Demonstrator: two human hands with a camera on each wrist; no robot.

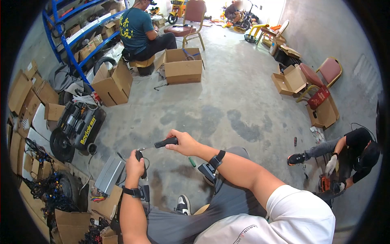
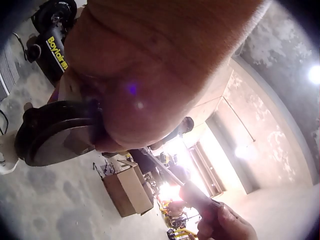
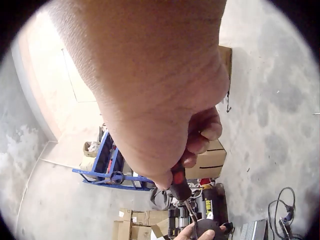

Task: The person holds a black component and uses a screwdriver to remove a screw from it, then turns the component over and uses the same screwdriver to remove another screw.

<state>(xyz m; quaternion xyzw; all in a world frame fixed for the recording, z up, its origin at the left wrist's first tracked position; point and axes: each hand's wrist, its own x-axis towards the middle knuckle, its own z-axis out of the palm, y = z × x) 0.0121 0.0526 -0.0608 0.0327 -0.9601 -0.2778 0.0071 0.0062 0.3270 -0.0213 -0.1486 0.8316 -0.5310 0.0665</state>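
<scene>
My right hand (image 1: pixel 185 143) grips the black handle of a screwdriver (image 1: pixel 165 142), seen with red on the handle in the right wrist view. Its metal shaft points left toward my left hand (image 1: pixel 134 166). The left hand holds a black rounded part (image 2: pixel 55 132) with a thick rim and a flat greyish face. In the right wrist view the shaft reaches the black part (image 3: pixel 204 229) beside the left fingers. The exact contact at the tip is hidden by the left hand in its own wrist view.
Left of my hands are a silver finned box (image 1: pixel 110 175), a black air compressor (image 1: pixel 81 126) and tangled wires (image 1: pixel 40 183). A green-handled tool (image 1: pixel 192 162) lies on the floor. Cardboard boxes (image 1: pixel 183 73) stand ahead. One person (image 1: pixel 138 32) sits ahead; another (image 1: pixel 357 158) works at right.
</scene>
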